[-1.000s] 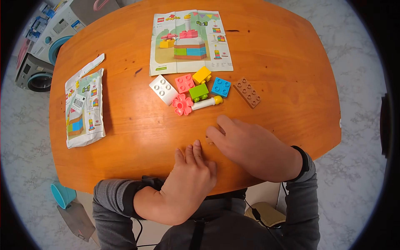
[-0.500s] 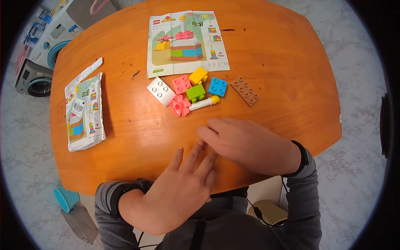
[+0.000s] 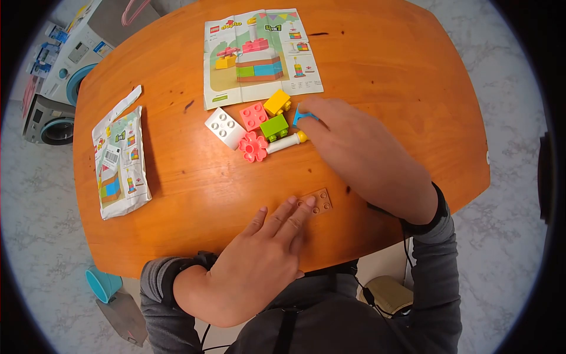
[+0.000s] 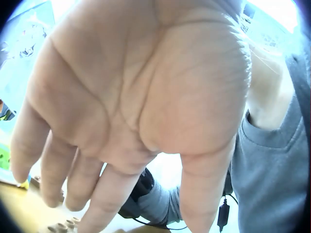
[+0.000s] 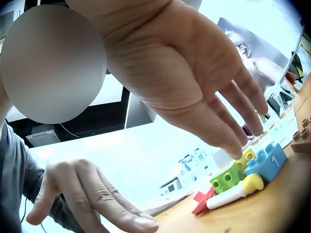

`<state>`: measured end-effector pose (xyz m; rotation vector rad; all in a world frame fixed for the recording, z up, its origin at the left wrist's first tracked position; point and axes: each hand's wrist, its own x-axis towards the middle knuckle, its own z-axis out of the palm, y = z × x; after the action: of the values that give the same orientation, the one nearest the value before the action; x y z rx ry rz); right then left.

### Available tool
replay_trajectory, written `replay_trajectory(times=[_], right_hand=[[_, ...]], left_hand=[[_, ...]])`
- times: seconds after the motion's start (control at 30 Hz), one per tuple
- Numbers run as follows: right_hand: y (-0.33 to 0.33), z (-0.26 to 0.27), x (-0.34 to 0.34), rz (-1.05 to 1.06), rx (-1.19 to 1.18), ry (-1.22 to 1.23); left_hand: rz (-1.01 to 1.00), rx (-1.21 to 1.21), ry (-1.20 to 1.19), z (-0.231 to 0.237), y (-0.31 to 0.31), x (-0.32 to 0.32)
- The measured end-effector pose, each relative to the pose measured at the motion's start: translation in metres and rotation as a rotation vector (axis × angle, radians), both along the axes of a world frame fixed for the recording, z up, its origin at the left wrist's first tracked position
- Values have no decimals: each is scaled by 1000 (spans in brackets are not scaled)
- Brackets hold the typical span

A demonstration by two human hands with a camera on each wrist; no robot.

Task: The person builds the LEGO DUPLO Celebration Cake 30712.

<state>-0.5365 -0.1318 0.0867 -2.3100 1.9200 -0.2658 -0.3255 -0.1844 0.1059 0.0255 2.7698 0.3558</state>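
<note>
My left hand (image 3: 253, 259) lies palm down near the front edge, fingers fairly straight, fingertips on a brown brick plate (image 3: 321, 202). In the left wrist view its palm fills most of the picture. My right hand (image 3: 365, 147) reaches over the blue brick (image 3: 296, 118), thumb and fingers to either side of it. In the right wrist view those fingers are spread out above the blue brick (image 5: 269, 162), which sits on the table with a 1 on its side. A second brown brick plate (image 5: 302, 138) shows there too, hidden under my right hand in the head view.
Left of the blue brick lie a yellow brick (image 3: 277, 102), green brick (image 3: 274, 127), pink brick (image 3: 254, 116), white brick (image 3: 224, 128), pink flower (image 3: 253, 147) and white candle (image 3: 284, 143). An instruction sheet (image 3: 262, 59) is behind them; a torn packet (image 3: 122, 165) lies left.
My right hand has moved from the near brown brick plate forward to the blue brick, uncovering the plate. My left hand has shifted right, its fingers now resting on that plate.
</note>
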Motion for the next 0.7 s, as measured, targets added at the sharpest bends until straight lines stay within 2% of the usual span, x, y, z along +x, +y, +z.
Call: replay_trajectory(times=[0.07, 0.13, 0.17, 0.27, 0.33, 0.43, 0.53, 0.7], right_hand=[[-1, -6, -4, -4, -53, -31], [-1, -17, -7, 30, -231, -8], [0, -20, -8, 29, -230, -8], [4, -21, -11, 33, -167, -57], [6, -14, -10, 31, -27, -47], [14, -19, -11, 78, -124, 7], [12, -18, -6, -32, -31, -57], [10, -23, -7, -8, -65, 5]], left_hand=[[-41, 89, -23, -1, -1, -2], [-58, 37, -37, -8, 1, 0], [-75, -16, -50, -10, 1, 0], [-22, 24, -86, -5, -1, -3], [-11, 31, -90, -5, -3, -3], [6, 24, -76, -6, -6, -4], [30, -24, -54, -6, -6, -5], [128, -79, -61, 0, -5, -5]])
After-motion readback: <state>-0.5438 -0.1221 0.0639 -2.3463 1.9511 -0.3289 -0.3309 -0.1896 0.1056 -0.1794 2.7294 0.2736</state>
